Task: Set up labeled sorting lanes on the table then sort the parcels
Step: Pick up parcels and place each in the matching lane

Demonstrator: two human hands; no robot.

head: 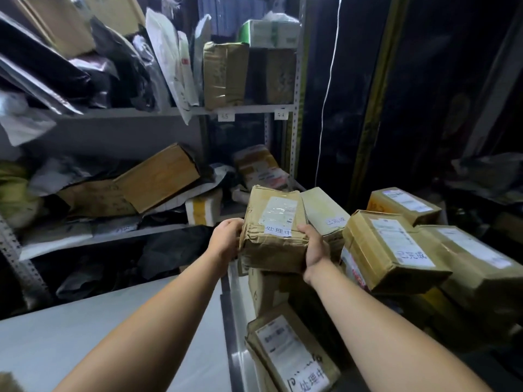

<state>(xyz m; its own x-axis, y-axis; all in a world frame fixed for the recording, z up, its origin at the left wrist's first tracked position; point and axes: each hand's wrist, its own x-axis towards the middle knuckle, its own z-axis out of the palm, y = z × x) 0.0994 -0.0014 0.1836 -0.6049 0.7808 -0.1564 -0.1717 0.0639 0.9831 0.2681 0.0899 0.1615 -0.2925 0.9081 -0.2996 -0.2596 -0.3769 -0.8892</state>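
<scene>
A taped brown cardboard parcel [273, 230] with a shipping label and a white handwritten tag is held up in the middle of the view. My left hand [226, 240] grips its left side and my right hand [314, 246] grips its front right corner. It hovers over another brown box [266, 290]. To its right lie several tagged parcels, the nearest one [387, 250] tilted. A labelled parcel with the same handwritten tag [291, 355] lies below, near my right forearm.
A grey table top [113, 335] spreads at lower left. Metal shelves [240, 108] behind it are crammed with boxes, black bags and white mailers. A white cable [325, 108] hangs down a dark wall on the right.
</scene>
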